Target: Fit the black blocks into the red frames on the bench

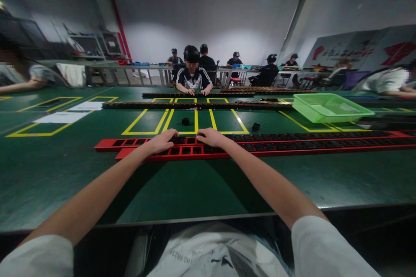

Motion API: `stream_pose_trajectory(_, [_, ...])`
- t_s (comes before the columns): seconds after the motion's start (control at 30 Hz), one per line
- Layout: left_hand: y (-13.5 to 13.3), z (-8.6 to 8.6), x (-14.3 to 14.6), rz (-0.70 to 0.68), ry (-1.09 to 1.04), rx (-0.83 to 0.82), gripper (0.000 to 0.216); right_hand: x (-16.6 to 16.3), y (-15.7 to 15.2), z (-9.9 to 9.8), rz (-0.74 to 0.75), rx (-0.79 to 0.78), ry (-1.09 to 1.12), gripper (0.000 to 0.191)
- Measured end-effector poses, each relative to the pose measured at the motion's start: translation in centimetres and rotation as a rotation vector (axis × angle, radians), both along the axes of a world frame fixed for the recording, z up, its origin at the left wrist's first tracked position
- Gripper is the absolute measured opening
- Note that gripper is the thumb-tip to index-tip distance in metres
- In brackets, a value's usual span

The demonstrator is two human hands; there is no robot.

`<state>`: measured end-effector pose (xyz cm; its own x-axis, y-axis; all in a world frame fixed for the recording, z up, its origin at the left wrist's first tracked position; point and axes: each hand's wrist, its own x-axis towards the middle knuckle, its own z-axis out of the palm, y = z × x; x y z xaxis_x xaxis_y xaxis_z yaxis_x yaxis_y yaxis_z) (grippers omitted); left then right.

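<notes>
Two long red slotted strips lie side by side across the green table: the rear strip [104, 144] and the front strip [126, 153]. Small black square pieces [250, 147] fill many slots to the right, while several slots near my hands are bare. My left hand [163, 141] rests over the strips, its fingers bent together beside a dark piece in the rear strip. Just right of it, my right hand [212, 137] curls its fingers down onto the rear strip. What either hand's fingertips hold is too small to make out. Two loose black pieces, one [185, 121] and another [256, 127], lie beyond the strips.
A light green basket [328, 114] stands at the right. Long dark strips [130, 105] cross the table farther back. Yellow tape outlines and white paper sheets [61, 117] mark the surface. A person [193, 75] works opposite; other people sit at both sides and behind.
</notes>
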<state>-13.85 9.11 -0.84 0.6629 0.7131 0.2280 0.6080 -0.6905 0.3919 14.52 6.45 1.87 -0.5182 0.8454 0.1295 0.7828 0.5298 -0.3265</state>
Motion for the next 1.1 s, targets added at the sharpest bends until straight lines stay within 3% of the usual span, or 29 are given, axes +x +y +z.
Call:
stream_pose_trajectory(0.47, [-0.8,0.7,0.3,-0.008,0.024,-0.056,0.036,0.0,0.0,0.0,0.015,0.017,-0.011,0.028])
stream_pose_trajectory(0.73, [1.0,-0.7,0.3,0.185,-0.041,-0.015,0.036,0.0,0.0,0.1,0.012,0.009,-0.001,0.028])
stream_pose_trajectory(0.9, [2.2,-1.5,-0.2,0.112,-0.021,0.018,0.037,-0.1,-0.1,0.1,0.011,0.008,-0.005,0.028])
stream_pose_trajectory(1.1, [1.7,-1.1,0.1,0.106,0.04,0.058,0.039,0.0,0.1,-0.1,0.009,0.019,-0.004,0.027])
